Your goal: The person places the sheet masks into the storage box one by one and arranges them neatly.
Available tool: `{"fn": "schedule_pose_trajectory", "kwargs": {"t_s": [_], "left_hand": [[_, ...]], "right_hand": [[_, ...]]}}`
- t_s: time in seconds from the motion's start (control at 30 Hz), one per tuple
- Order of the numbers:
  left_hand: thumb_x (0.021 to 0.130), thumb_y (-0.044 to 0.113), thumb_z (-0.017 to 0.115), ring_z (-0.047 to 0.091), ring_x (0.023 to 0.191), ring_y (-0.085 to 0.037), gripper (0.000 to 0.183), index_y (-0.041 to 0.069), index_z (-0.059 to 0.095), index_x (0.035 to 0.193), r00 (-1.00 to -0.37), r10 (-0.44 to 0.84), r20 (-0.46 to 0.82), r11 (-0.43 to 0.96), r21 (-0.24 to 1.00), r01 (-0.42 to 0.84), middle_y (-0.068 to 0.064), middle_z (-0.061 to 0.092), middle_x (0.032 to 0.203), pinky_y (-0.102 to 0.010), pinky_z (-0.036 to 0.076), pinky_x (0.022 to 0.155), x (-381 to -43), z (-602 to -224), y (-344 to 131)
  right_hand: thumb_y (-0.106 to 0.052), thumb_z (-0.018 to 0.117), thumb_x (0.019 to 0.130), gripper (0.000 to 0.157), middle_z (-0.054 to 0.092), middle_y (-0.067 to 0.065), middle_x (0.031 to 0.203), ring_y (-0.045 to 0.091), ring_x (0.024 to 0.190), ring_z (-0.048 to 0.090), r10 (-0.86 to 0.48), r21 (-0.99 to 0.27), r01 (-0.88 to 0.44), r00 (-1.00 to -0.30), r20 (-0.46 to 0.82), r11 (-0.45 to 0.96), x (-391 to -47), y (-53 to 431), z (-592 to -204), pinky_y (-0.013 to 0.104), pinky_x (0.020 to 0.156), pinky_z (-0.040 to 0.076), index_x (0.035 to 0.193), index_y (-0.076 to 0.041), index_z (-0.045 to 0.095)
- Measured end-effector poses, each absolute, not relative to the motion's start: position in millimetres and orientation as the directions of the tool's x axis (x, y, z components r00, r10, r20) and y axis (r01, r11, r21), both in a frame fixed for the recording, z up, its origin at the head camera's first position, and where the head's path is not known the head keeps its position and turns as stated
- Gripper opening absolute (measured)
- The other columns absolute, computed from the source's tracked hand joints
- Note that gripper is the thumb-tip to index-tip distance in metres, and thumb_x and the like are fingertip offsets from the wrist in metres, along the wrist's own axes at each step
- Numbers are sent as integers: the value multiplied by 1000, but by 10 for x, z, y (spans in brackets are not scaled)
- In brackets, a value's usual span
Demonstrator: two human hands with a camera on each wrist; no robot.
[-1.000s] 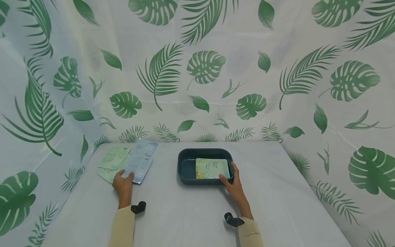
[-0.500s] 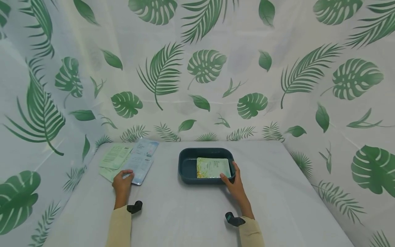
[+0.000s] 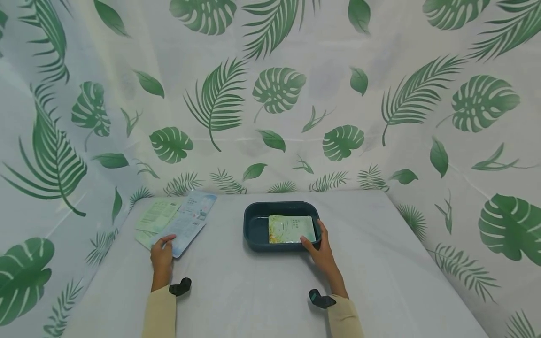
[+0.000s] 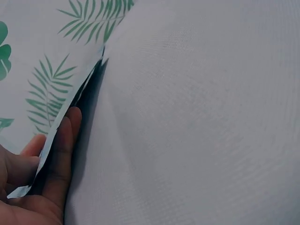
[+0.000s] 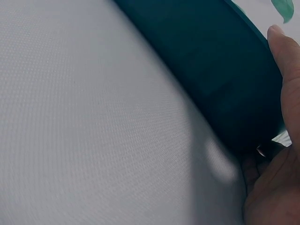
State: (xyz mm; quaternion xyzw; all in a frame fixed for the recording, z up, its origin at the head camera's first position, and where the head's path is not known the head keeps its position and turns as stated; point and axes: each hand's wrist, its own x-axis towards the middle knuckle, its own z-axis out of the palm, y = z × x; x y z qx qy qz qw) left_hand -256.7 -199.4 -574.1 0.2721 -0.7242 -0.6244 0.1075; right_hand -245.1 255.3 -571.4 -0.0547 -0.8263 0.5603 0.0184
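My left hand [image 3: 162, 258] pinches the near left edge of a light blue face mask packet [image 3: 188, 231]. The left wrist view shows the thumb on one side of that packet [image 4: 55, 125] and the fingers behind it, its edge tilted up from the cloth. Partly under it lies another blue face mask packet [image 3: 202, 203], and to their left are two green ones, an upper packet [image 3: 158, 215] and a lower packet [image 3: 144, 237]. My right hand [image 3: 324, 258] grips the near right corner of a dark teal tray [image 3: 256, 230], thumb at the rim. Inside lies a green face mask packet [image 3: 291, 229].
A white cloth [image 3: 236, 291] covers the table. Leaf-printed curtains [image 3: 279, 141] rise at the back and both sides. Dark wrist cameras sit on the left sleeve [image 3: 159, 312] and the right sleeve [image 3: 344, 317].
My left hand has drawn the upper blue packet a little toward me and to the left, baring more of the blue packet beneath. The right hand keeps its hold on the tray.
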Motion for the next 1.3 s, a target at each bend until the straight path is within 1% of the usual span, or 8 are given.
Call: {"fn": "schedule_pose_trajectory", "kwargs": {"t_s": [0.3,0.47,0.6,0.8,1.03,1.13,1.23,1.3], "left_hand": [[105,9,37,20,149,-34,32,3,50,134,-887,-420,-190,-20,979,-201,-16,18,162,-48,23,119,-2477,-5666,-1916],[106,12,37,12,152,-30,34,5,49,137,-948,-273,-163,57,981,-186,-12,18,163,-49,17,121,-2496,-5574,-1743],[105,10,40,11,152,-29,33,4,53,134,-981,-173,-89,102,989,-107,-13,25,161,-51,15,121,-2602,-5432,-1483],[103,10,45,26,147,-31,29,4,58,129,-997,-74,-13,126,992,-23,-14,40,152,-53,24,117,-2743,-5282,-1012],[100,14,54,48,132,-33,25,7,65,121,-995,-33,96,352,933,78,-15,57,139,-52,37,106,-2856,-5233,-611],[99,16,56,55,126,-32,27,8,62,124,-987,13,159,449,881,148,-15,60,134,-51,43,101,-2882,-5207,-492],[99,18,57,65,100,-33,41,9,49,138,-981,56,186,528,828,187,-22,66,118,-49,49,87,-2894,-5173,-398],[99,18,57,65,82,-33,53,9,36,146,-980,68,188,566,801,193,-26,68,104,-49,51,79,-2896,-5152,-348]], "right_hand": [[-47,64,92,87,6,11,165,37,152,5,109,-923,52,-994,-11,380,-2452,2580,-5747,62,117,11,156,-31,7],[-49,63,91,87,5,10,166,37,152,5,99,-922,40,-995,-2,385,-2460,2585,-5762,61,117,12,156,-31,8],[-48,63,92,87,5,11,166,37,152,4,102,-923,41,-995,-1,382,-2462,2577,-5751,62,117,11,156,-31,8],[-47,64,92,87,5,11,165,37,152,4,108,-924,43,-994,-2,380,-2450,2572,-5753,63,117,11,156,-31,8],[-46,64,92,87,6,12,165,39,151,6,122,-916,60,-992,-11,397,-2442,2543,-5751,65,116,11,156,-29,8],[-45,64,92,87,6,12,165,40,151,6,133,-910,69,-991,-16,408,-2443,2532,-5735,64,116,11,156,-29,8],[-44,64,92,87,6,12,165,40,151,5,135,-908,71,-991,-16,413,-2443,2525,-5717,65,116,11,157,-29,7],[-44,64,92,87,6,12,165,40,151,5,134,-907,74,-991,-19,415,-2449,2526,-5714,65,116,11,157,-30,7]]}}
